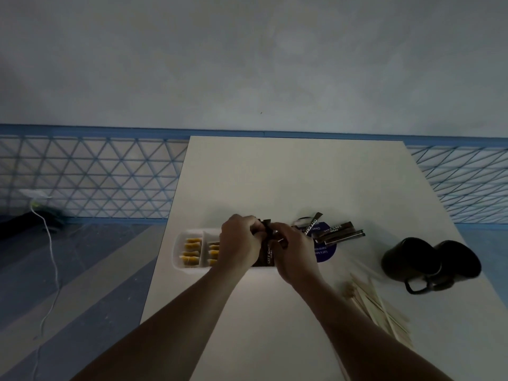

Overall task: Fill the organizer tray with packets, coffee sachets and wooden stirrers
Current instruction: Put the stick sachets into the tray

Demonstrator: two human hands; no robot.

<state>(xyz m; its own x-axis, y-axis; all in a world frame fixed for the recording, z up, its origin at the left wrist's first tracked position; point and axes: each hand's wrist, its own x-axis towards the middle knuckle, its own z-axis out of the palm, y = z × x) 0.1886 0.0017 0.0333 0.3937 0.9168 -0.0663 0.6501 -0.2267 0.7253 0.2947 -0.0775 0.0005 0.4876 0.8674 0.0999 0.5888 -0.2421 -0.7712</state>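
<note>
The coffee sachets (268, 253) are pinched by left hand (238, 240) and right hand (296, 253), both grips curled, long axis down-frame, at the organizer tray (177, 250).

White tabletop (288, 174) across centre and lower frame. At right centre, a black mug (406, 257) touching a second black mug (461, 259), handles toward the lower edge. Left of them, a dark blue round card (327, 254) with white print. Behind, a pale wall (247, 64) above a blue lattice panel (90, 177). At left, a white cable (53, 259) trailing over the striped floor (82, 284), near a dark object (24, 222).
</note>
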